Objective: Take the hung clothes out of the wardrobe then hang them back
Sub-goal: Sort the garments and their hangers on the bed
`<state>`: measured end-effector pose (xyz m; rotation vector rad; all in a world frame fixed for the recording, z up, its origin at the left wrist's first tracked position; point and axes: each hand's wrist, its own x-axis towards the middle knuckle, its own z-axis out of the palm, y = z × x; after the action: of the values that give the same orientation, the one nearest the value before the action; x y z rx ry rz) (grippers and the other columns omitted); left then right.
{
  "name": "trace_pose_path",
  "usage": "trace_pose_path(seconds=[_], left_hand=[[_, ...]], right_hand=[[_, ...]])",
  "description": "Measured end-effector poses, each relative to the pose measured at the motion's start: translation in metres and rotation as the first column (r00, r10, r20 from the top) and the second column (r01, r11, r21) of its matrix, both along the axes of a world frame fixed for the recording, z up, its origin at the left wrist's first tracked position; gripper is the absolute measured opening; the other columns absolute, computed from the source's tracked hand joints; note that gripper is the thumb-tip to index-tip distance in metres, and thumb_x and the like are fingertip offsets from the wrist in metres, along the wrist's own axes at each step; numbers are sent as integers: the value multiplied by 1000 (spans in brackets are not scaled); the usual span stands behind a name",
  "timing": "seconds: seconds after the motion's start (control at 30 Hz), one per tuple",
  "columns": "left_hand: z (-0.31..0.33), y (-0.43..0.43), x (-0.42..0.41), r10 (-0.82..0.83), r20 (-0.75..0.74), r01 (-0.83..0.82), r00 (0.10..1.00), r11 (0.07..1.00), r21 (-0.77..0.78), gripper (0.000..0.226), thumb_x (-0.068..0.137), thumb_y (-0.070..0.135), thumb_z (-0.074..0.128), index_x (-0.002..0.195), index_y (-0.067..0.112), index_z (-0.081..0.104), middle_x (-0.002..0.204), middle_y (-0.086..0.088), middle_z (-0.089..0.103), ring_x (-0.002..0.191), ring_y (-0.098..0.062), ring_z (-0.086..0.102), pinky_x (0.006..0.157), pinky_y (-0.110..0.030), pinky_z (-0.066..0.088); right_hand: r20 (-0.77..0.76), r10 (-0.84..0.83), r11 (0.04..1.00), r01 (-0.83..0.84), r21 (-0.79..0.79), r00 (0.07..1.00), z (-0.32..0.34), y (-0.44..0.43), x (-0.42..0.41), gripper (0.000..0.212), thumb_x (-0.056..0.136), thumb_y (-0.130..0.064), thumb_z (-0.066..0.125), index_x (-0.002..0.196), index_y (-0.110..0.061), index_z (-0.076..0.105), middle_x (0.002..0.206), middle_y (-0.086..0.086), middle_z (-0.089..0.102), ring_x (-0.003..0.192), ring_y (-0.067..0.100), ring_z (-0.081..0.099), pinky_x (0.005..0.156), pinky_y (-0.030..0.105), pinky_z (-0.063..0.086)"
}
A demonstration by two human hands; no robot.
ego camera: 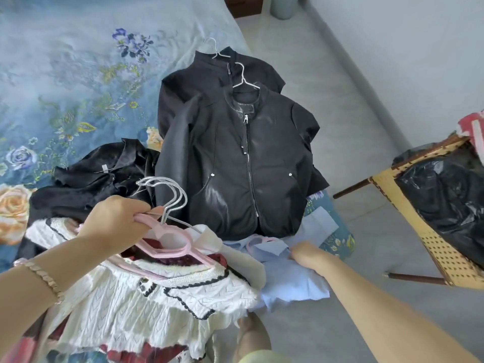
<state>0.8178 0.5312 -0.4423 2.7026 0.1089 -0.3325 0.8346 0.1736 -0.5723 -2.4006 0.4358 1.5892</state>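
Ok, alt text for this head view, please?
The left hand grips a bunch of pink and silver hangers over a pile of clothes on a bed, while the right hand holds a blue shirt. Two black jackets on hangers lie beyond.

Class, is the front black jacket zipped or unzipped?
Zipped: on the front black jacket, the zip runs closed from hem to collar.

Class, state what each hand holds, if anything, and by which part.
The left hand grips a bunch of hangers at their necks, below the hooks. The right hand holds the blue shirt beside its collar.
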Motion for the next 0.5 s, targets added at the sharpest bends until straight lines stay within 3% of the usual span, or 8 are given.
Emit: trace_pose_path(seconds=[0.1, 0.2, 0.23, 0.3, 0.4, 0.43, 0.5], left_hand=[[-4, -1, -6, -39, 18, 39, 999, 999, -10, 25, 75, 1, 57, 51, -6, 52, 41, -2, 37, 45, -21, 28, 46, -24, 24], [-14, -7, -6, -121, 49, 121, 991, 993, -4, 32, 66, 23, 46, 44, 0, 47, 37, -1, 37, 42, -18, 29, 44, -20, 24], [-19, -10, -4, -153, 64, 154, 986, 988, -2, 35, 66, 27, 45, 40, 5, 41, 36, 0, 35, 41, -16, 28, 44, -19, 23], [-27, -16, 7, -195, 100, 194, 976, 981, 13, 42, 71, 35, 46, 38, 19, 26, 34, 8, 25, 38, -10, 22, 44, -17, 20], [-37, -20, 32, -198, 156, 192, 968, 980, 50, 48, 76, 43, 45, 41, 26, 17, 34, 9, 18, 36, -10, 18, 43, -15, 20], [-41, -21, 40, -201, 158, 194, 967, 979, 63, 47, 76, 43, 44, 41, 27, 16, 35, 9, 17, 36, -12, 18, 42, -15, 20], [-50, -21, 58, -187, 99, 180, 977, 981, 73, 45, 70, 31, 49, 42, 27, 15, 35, 8, 16, 38, -16, 17, 42, -14, 18]], right_hand=[[-36, 63, 997, -65, -47, 997, -3, 7, -15, 28, 100, -14, 32, 116, -6, 53, 130, 16, 52, 89, 21, 51, 69, 22, 35], [14, 69, 994, -67, -88, 998, -8, 11, -15, 36, 101, -13, 30, 132, -1, 43, 136, 16, 46, 118, 27, 49, 80, 25, 36], [35, 58, 996, -56, -74, 998, -14, 10, -10, 34, 100, -13, 31, 127, -1, 47, 130, 15, 50, 118, 28, 50, 79, 25, 39], [116, 88, 996, -83, -41, 989, -23, 11, 6, 25, 98, -10, 33, 97, -2, 57, 101, 14, 57, 97, 26, 54, 64, 24, 40], [248, 32, 999, -38, 20, 968, -30, 18, 50, 22, 92, -5, 39, 75, -6, 52, 88, 11, 53, 92, 24, 51, 73, 25, 37], [305, -4, 999, -11, 48, 952, -30, 22, 69, 19, 91, -7, 41, 75, -6, 52, 91, 10, 52, 95, 24, 49, 77, 24, 36], [399, -11, 996, -23, 81, 917, -31, 31, 112, 22, 91, -10, 42, 104, -4, 58, 115, 10, 55, 111, 27, 50, 91, 26, 38]])
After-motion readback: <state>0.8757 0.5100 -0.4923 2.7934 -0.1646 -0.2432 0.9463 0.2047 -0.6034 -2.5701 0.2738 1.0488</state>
